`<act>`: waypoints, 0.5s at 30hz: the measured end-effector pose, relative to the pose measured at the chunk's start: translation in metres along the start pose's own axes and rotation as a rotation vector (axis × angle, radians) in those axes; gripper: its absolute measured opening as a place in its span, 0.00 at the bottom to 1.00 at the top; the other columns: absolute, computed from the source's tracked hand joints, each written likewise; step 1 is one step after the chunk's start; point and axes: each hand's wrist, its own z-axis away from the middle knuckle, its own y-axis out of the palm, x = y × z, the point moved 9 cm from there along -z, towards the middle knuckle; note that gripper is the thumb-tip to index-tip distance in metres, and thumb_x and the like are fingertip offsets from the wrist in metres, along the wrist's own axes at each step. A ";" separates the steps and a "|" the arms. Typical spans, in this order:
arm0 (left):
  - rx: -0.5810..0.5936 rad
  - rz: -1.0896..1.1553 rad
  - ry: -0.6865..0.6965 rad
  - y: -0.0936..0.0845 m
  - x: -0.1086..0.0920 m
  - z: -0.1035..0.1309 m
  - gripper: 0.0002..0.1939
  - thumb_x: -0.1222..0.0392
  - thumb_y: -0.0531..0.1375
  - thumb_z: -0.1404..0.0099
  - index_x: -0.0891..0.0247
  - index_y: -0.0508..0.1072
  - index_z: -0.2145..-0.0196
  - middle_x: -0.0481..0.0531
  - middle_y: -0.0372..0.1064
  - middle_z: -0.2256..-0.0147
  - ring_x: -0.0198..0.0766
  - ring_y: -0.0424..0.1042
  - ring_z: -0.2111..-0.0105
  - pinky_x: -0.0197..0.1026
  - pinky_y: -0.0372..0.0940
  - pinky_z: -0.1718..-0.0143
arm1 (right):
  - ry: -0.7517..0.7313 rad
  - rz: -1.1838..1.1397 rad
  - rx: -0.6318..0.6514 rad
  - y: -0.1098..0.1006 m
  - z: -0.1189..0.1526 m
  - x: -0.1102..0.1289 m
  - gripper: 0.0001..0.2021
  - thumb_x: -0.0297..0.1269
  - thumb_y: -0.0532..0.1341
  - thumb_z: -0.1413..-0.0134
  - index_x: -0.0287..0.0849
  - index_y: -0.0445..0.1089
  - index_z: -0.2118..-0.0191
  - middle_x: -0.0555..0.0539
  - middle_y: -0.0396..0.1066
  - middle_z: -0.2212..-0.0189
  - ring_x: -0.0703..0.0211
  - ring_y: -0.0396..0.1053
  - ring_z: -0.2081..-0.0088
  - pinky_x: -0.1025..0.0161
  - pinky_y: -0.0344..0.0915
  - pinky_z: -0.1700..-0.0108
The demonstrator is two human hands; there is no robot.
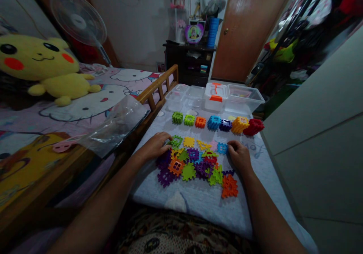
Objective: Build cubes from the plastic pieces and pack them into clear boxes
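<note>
My left hand (pixel 159 143) rests at the left end of a row of notched plastic building tiles. Its thumb and forefinger are apart, at the edge of a green openwork tile (pixel 176 142). At the row's other end, my right hand (pixel 239 155) has curled fingers at the edge of a blue window tile (pixel 222 148). A yellow tile (pixel 188 142) and a yellow openwork tile (pixel 203 145) lie between them. Nearer me is a loose pile of mixed tiles, among them an orange window tile (pixel 176 167), a lime tile (pixel 188 171) and several purple ones.
Behind the row stand colour-sorted stacks, including a blue stack (pixel 214 122) and a red stack (pixel 253 127). Clear plastic boxes (pixel 245 95) and a lidded box (pixel 216 93) line the table's far end. A wooden bed rail (pixel 159 85) borders the left, a pale cabinet (pixel 317 133) the right.
</note>
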 end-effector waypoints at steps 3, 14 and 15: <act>0.009 0.044 0.020 0.002 -0.003 0.015 0.12 0.53 0.60 0.37 0.58 0.75 0.57 0.56 0.73 0.52 0.48 0.70 0.49 0.51 0.61 0.42 | 0.002 -0.006 0.001 0.000 0.000 0.001 0.13 0.44 0.55 0.52 0.42 0.72 0.69 0.45 0.75 0.73 0.54 0.71 0.69 0.58 0.66 0.63; 0.102 0.030 0.055 0.023 -0.025 0.053 0.55 0.47 0.75 0.55 0.55 0.55 0.33 0.61 0.54 0.34 0.57 0.53 0.35 0.57 0.50 0.33 | 0.007 0.012 0.017 0.000 -0.001 -0.004 0.14 0.46 0.56 0.52 0.42 0.72 0.68 0.45 0.75 0.72 0.54 0.70 0.70 0.58 0.66 0.62; 0.093 0.034 0.047 0.022 -0.023 0.054 0.55 0.48 0.75 0.54 0.54 0.55 0.33 0.61 0.54 0.34 0.56 0.53 0.35 0.57 0.50 0.33 | 0.006 0.013 0.018 0.001 -0.001 -0.004 0.14 0.46 0.56 0.52 0.42 0.72 0.68 0.45 0.75 0.72 0.54 0.70 0.69 0.58 0.66 0.62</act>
